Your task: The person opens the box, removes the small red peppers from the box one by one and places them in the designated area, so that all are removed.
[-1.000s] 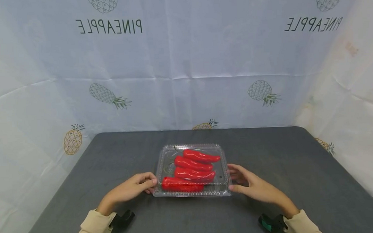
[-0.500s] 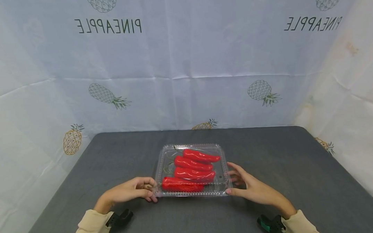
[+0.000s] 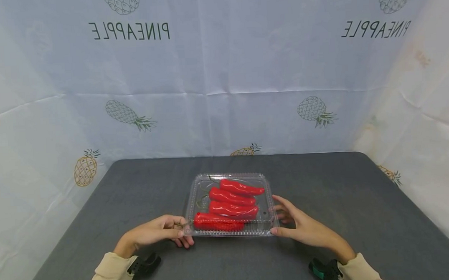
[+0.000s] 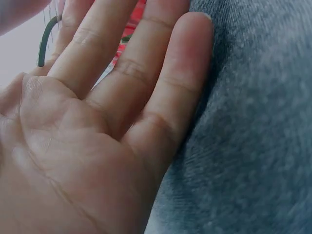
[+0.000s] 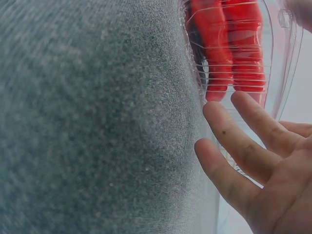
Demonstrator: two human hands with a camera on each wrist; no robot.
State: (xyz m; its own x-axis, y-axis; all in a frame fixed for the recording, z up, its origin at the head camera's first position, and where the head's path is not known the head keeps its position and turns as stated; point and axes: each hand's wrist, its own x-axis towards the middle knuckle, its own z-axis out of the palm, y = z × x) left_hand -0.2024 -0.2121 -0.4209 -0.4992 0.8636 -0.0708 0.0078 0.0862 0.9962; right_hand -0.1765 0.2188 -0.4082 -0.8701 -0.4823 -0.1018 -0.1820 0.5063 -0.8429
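Note:
A clear plastic clamshell container [image 3: 266, 205] with several red chili peppers [image 3: 232, 197] inside lies at the middle of the table, its lid down. My left hand [image 3: 158, 232] pinches its near left corner, thumb at the rim and the other fingers reaching beneath. The left wrist view shows the left palm and long fingers [image 4: 183, 63] close along the table surface. At the near right corner, the thumb of my right hand [image 3: 307, 224] touches the rim. In the right wrist view the right fingers [image 5: 243, 146] are spread and nearly straight beside the ribbed side wall.
The dark grey table [image 3: 324, 177] extends around the container. Behind it hangs a pale cloth [image 3: 221, 65] printed with pineapples. A dark strap with a camera sits on each wrist, below beige sleeves [image 3: 111, 272].
My left hand has slid slightly nearer and its fingers have passed under the container's corner. The right thumb has moved a little left onto the near right corner. The container stays in place.

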